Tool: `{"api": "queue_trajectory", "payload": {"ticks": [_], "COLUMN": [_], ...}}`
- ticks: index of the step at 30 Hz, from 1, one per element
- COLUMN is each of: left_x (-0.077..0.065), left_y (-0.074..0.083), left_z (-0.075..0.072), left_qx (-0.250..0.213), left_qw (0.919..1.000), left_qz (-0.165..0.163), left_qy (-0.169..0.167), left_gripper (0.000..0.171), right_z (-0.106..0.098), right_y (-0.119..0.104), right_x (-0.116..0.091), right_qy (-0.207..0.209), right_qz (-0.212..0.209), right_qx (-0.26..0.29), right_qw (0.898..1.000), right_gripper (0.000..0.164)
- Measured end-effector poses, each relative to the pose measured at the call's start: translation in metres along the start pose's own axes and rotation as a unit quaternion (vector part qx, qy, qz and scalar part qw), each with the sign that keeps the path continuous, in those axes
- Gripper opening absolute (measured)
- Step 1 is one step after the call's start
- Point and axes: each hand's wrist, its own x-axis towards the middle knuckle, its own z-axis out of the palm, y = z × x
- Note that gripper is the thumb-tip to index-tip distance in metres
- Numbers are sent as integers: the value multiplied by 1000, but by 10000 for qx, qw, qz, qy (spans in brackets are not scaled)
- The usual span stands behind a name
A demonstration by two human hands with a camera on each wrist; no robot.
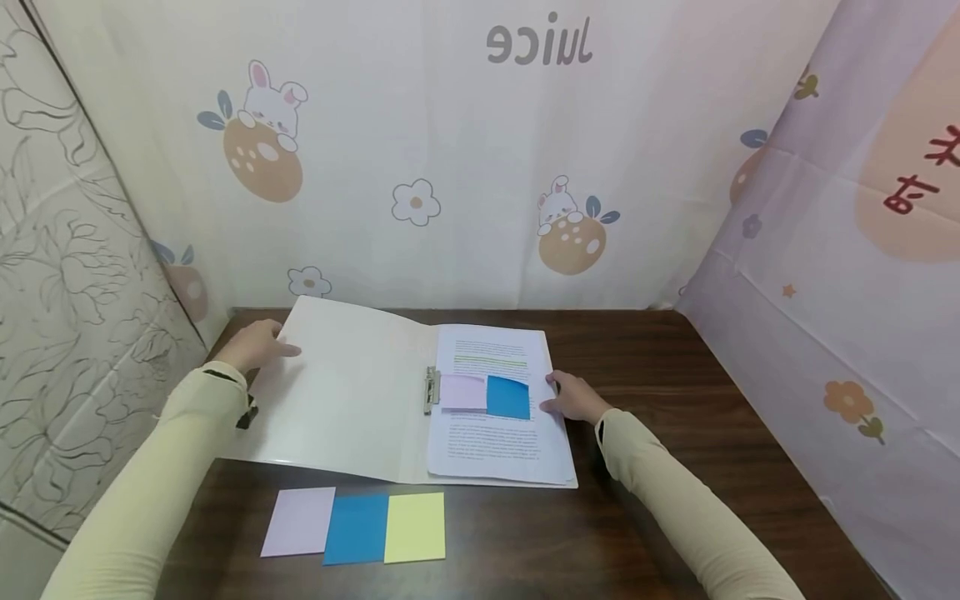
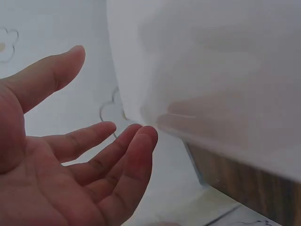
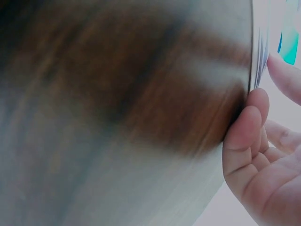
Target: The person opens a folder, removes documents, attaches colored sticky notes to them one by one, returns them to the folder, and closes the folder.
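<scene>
A white clip folder lies spread on the table, with a metal clip near its spine. Printed pages fill its right side; a purple sticky note and a blue sticky note lie across the top sheet. At the cover's left edge is my left hand; its fingertips touch the edge, and the thumb stands apart in the left wrist view. My right hand holds the folder's right edge, thumb on the page side and curled fingers along the outer side.
In front of the folder, a purple pad, a blue pad and a yellow pad lie in a row on the dark wooden table. A printed curtain hangs behind, with more patterned cloth at both sides.
</scene>
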Motion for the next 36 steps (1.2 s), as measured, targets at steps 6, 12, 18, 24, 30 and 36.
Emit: {"api": "queue_trajectory", "payload": {"ticks": [6, 12, 18, 24, 30, 36], "left_x": [-3, -7, -12, -24, -36, -40], "left_y": [-27, -46, -51, -49, -39, -17], "left_z": [-3, -4, -9, -18, -28, -26], "left_qx": [-93, -826, -754, -935, -1527, -1798], "left_qw": [9985, 9933, 9947, 9915, 9809, 9683], "left_qz": [-277, -277, 406, 853, 1203, 1717], "left_qy": [-473, -754, -562, -295, -4, 240], "left_gripper": [73, 57, 50, 51, 51, 49], "right_z": [1, 1, -2, -3, -3, -4], "right_y": [-1, -3, -4, -4, -3, 1], "right_x": [1, 2, 2, 4, 5, 7], "right_qy": [18, 6, -65, -79, -168, -255], "right_qz": [90, 161, 322, 342, 291, 273], "right_qx": [70, 33, 179, 174, 211, 221], "right_qw": [9999, 9999, 9993, 9992, 9992, 9991], "right_gripper": [65, 64, 63, 64, 65, 66]}}
